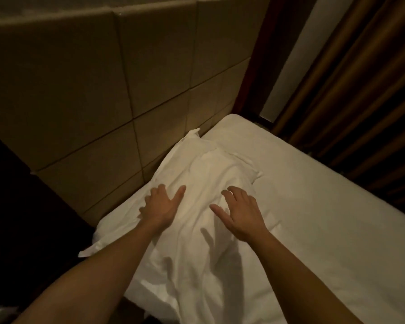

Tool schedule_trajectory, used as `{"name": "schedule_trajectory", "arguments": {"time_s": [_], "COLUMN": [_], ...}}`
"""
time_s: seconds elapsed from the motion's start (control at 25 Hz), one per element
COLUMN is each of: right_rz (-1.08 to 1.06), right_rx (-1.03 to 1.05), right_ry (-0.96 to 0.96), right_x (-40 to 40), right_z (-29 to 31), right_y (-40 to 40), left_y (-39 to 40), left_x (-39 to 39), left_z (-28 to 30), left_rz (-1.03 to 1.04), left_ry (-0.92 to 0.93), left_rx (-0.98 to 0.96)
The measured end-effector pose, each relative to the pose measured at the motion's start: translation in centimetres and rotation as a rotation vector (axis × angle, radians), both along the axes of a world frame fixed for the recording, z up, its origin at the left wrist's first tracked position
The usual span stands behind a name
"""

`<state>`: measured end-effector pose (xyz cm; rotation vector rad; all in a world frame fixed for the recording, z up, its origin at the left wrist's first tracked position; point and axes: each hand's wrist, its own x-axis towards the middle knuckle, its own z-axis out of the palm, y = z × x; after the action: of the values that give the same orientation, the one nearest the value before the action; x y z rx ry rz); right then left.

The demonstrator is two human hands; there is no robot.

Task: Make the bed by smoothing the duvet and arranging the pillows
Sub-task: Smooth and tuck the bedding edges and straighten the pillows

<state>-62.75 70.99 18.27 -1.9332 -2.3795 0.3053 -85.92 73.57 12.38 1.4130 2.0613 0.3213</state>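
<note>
A white pillow [204, 174] lies at the head of the bed, its long side against the padded headboard [84, 90]. My left hand [160, 205] rests flat on the pillow's left part, fingers spread. My right hand [240, 211] hovers or lightly touches the pillow's right part, fingers spread and slightly bent. Neither hand grips any cloth. White bedding [313, 218] covers the mattress to the right, mostly smooth with a few creases. More wrinkled white fabric [197, 277] runs below the pillow between my forearms.
Brown curtains [360, 90] hang along the far side of the bed at the right. A dark piece of furniture [14, 195] stands left of the bed by the headboard. The room is dim.
</note>
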Motion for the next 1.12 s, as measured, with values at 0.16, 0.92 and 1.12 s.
{"name": "schedule_trajectory", "arguments": {"time_s": [0.16,0.92,1.12], "right_rz": [0.180,0.691,0.638], "right_rx": [-0.138,-0.372,-0.314], "right_ry": [-0.142,-0.452,-0.392], "right_x": [-3.0,-7.1,-4.7], "right_z": [-0.3,-13.1,-12.6], "right_y": [9.0,22.2,19.8], "left_y": [-0.1,-6.5,-6.6], "left_x": [-1.2,-1.8,-1.6], "left_z": [-4.3,-11.6,-10.3], "left_rz": [0.030,0.365,0.312], "left_ry": [-0.062,-0.026,0.015], "left_rx": [-0.195,-0.307,-0.325]}}
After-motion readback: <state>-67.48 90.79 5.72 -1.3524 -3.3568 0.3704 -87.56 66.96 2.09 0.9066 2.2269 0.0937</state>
